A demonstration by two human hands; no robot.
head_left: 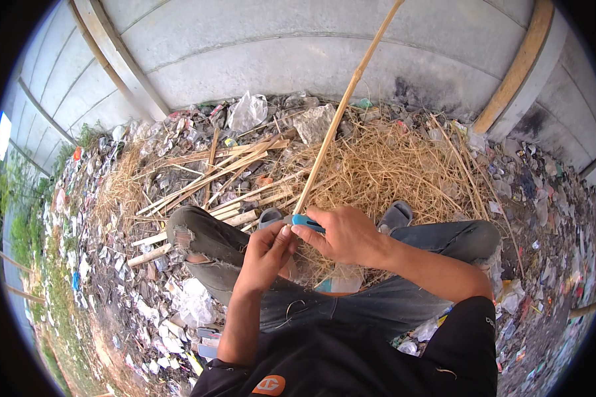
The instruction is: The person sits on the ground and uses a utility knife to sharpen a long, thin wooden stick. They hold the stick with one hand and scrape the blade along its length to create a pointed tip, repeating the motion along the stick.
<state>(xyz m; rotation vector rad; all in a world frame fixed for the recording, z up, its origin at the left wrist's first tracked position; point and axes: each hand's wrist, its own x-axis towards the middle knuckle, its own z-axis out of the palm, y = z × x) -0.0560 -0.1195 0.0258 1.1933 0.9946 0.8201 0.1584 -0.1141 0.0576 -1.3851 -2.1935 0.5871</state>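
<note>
A long bamboo strip (338,119) slants up and away from between my hands, leaning toward the far wall. My left hand (266,255) is closed, thumb and fingers pinching at the strip's near end. In my right hand (347,233) is a blue cutter knife (308,223) with a dark slot along its body, pressed against that same end. Its blade cannot be made out behind the fingers. Both hands meet above my crossed legs, in front of my torn grey jeans (208,241).
Split bamboo pieces (212,178) lie in a loose pile ahead on the left. Straw-like shavings (397,162) heap up on the right, near grey sandals (396,215). Scattered litter (139,298) covers the ground. A concrete panel wall (285,66) with posts (520,66) closes the far side.
</note>
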